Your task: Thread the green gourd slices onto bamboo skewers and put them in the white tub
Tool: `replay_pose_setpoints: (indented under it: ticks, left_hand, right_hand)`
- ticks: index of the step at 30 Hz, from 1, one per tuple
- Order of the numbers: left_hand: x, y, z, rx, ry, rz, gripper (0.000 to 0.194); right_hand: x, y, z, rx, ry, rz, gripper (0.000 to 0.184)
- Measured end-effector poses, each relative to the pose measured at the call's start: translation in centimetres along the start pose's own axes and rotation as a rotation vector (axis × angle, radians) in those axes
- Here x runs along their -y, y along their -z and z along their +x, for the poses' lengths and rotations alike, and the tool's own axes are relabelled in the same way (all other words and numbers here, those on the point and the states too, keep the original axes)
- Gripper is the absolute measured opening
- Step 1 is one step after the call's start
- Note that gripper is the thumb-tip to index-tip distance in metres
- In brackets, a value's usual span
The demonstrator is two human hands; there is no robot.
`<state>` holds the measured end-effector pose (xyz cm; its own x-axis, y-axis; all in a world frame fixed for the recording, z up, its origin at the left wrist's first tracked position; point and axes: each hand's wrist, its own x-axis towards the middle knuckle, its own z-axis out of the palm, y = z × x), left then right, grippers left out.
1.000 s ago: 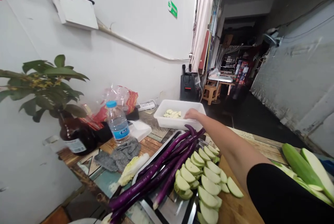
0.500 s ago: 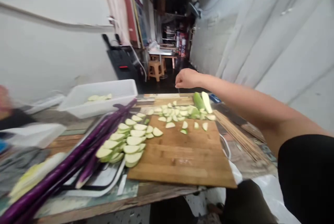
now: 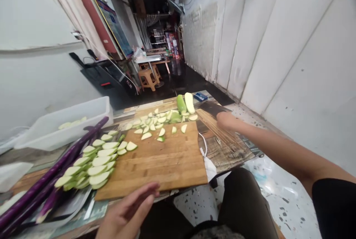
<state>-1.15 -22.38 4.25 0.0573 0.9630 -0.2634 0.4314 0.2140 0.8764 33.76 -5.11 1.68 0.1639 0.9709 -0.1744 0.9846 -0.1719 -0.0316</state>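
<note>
My right hand (image 3: 226,121) is closed at the near end of a dark cleaver (image 3: 213,109), whose blade lies low over the tabletop; its handle is hidden in my fist. My left hand (image 3: 130,209) is open in front of the wooden cutting board (image 3: 158,164), thumb apart from the fingers, holding nothing. Small wedges of a pale green vegetable (image 3: 146,135) are scattered along the board's far edge. Overlapping half-round slices (image 3: 96,170) are stacked at its left side. Behind the board stand two larger pieces of pale green squash (image 3: 181,104), one showing its cut face.
Long purple eggplants (image 3: 50,174) lie at the left over a tray. Beyond them stands a white plastic tub (image 3: 69,114) holding some slices. Thin wooden skewers (image 3: 219,129) lie right of the board, with a small blue packet (image 3: 200,96) at the far table edge.
My right hand has come down from above the far table edge to the cleaver at the right. My left hand has come into view at the front. The view has swung right.
</note>
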Motion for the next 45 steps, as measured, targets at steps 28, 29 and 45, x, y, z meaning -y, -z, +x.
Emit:
replay_pose_setpoints:
  ticks: [28, 29, 45]
  left_hand:
    - [-2.7, -2.7, 20.8, -0.230, -0.276, 0.975, 0.021]
    - [-2.6, -2.4, 20.9, -0.233, -0.266, 0.922, 0.022]
    - [-1.3, -0.8, 24.1, -0.050, 0.046, -1.187, 0.006]
  right_hand:
    - [-1.7, 1.8, 2.0, 0.043, 0.046, 0.221, 0.016]
    - [-1.6, 2.0, 1.7, 0.039, 0.045, 0.319, 0.015]
    - [14.6, -4.5, -3.2, -0.078, 0.499, 1.419, 0.037]
